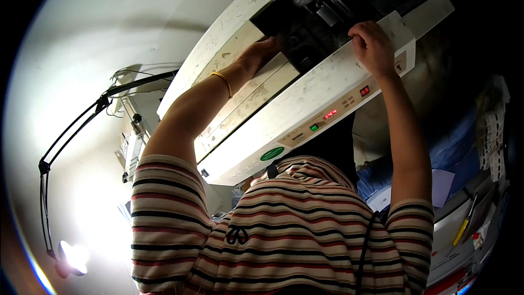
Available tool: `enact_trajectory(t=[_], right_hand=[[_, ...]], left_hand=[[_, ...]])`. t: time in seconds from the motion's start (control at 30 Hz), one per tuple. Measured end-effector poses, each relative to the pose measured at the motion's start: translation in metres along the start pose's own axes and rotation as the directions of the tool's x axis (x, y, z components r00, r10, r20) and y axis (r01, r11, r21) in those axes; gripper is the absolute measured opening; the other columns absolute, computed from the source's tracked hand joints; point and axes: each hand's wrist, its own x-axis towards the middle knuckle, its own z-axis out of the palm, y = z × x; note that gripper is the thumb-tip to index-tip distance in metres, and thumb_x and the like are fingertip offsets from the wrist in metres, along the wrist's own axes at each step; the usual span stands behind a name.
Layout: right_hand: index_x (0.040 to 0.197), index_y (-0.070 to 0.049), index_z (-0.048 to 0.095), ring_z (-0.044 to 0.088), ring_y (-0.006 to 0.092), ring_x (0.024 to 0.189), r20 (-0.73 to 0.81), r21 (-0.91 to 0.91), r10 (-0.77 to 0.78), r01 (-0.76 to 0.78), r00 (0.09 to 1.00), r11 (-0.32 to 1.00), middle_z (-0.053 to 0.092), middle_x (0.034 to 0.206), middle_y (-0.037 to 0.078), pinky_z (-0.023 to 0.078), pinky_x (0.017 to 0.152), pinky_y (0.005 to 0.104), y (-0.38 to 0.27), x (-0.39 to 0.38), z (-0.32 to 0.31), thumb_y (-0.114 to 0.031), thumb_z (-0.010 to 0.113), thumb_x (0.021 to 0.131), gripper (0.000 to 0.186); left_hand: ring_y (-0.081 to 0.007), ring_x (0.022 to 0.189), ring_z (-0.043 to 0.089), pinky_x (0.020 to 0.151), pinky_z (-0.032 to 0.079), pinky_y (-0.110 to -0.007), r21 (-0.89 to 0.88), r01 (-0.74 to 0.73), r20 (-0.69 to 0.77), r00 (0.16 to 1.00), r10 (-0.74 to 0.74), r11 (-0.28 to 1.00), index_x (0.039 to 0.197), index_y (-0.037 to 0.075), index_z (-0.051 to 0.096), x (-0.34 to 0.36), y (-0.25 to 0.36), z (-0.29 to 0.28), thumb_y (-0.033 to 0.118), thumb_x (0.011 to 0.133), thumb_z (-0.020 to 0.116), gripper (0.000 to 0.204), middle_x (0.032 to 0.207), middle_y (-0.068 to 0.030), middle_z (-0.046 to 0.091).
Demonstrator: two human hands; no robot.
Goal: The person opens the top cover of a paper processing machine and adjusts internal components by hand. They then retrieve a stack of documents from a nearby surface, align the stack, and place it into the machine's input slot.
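Note:
A long off-white machine [333,79] with dirty, scuffed surfaces lies slantwise in front of me. A dark opening [284,27] in its top shows black parts and a ridged metal block [333,10]. My left hand [259,53] reaches over a flat cream panel [256,88] to the opening's left edge; its fingertips are lost in the dark. At the machine's near rim, my right hand [374,48] has its fingers curled closed by the opening. Whatever they may hold is hidden.
The machine's front carries a red lit display [331,114], a green switch [314,128] and a green oval label [272,153]. On the left stands a black-armed lamp [73,258], lit. A yellow cutter [464,226], papers and blue sheeting [453,145] lie at the right.

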Motion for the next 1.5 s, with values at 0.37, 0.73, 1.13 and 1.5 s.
enact_trajectory(t=[0.37,0.73,1.13,1.5], right_hand=[[0.081,-0.008,0.057,0.059,0.0260,0.078,0.020,0.018,0.002,-0.002,1.000,1.000,0.059,0.080,0.006,0.049,0.067,0.0367,-0.002,0.001,-0.003,0.001,0.059,0.076,0.011],[0.086,-0.009,0.061,0.060,0.0277,0.086,0.090,0.007,-0.005,0.004,0.996,1.000,0.063,0.086,0.006,0.049,0.076,0.0370,0.001,0.001,0.003,0.000,0.058,0.076,0.014],[0.083,-0.006,0.062,0.062,0.0266,0.082,0.107,0.075,-0.125,0.117,0.986,0.990,0.065,0.085,0.007,0.048,0.074,0.0351,0.002,0.004,0.002,0.005,0.055,0.078,0.014],[0.083,-0.007,0.063,0.061,0.0276,0.080,0.121,0.047,-0.139,0.134,0.983,0.990,0.065,0.082,0.008,0.048,0.072,0.0374,0.002,0.004,0.001,0.003,0.054,0.079,0.014]], left_hand=[[-0.0215,0.114,0.053,0.103,0.039,-0.031,-0.059,-0.039,0.132,0.990,0.047,0.998,0.132,0.007,0.048,0.014,-0.004,-0.003,0.027,0.092,0.057,0.046,0.128,-0.0098,0.055],[-0.0192,0.114,0.052,0.104,0.041,-0.030,-0.841,0.179,0.399,0.843,-0.360,-0.511,0.114,0.009,0.061,-0.054,0.008,0.001,0.014,0.085,0.062,0.029,0.116,-0.0041,0.060],[-0.0355,0.111,0.053,0.095,0.044,-0.040,0.744,0.602,-0.547,0.300,0.781,0.290,0.120,0.000,0.054,-0.320,-0.158,-0.114,0.001,0.087,0.040,0.036,0.118,-0.0207,0.055],[-0.0389,0.118,0.048,0.099,0.042,-0.041,0.657,0.499,-0.638,-0.031,0.769,0.565,0.128,-0.005,0.046,-0.295,-0.265,-0.033,-0.004,0.086,0.039,0.043,0.129,-0.0224,0.048]])
